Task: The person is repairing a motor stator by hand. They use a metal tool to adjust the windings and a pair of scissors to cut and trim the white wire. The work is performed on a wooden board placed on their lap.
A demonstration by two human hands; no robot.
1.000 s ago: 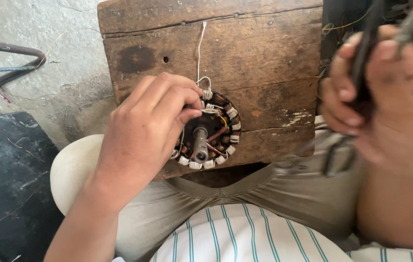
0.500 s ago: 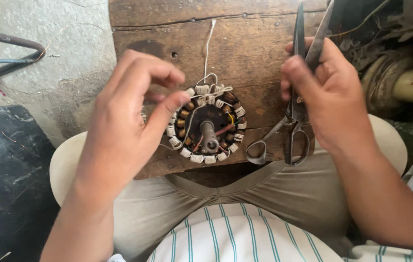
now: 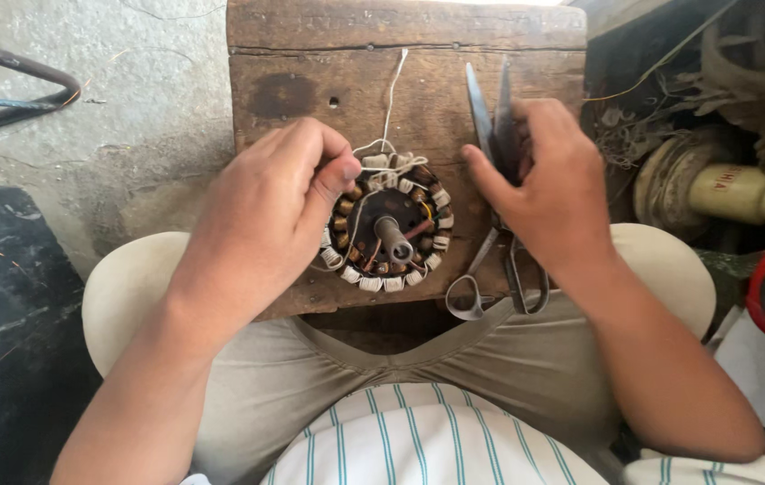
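While left hand (image 3: 261, 211) holds stator (image 3: 389, 232), scissors (image 3: 496, 193) (blades up) shifted closer.

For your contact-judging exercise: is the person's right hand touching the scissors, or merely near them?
Touching. The head view shows the right hand wrapped around the scissors, blades sticking up past the fingers and the handle loops hanging below the palm.
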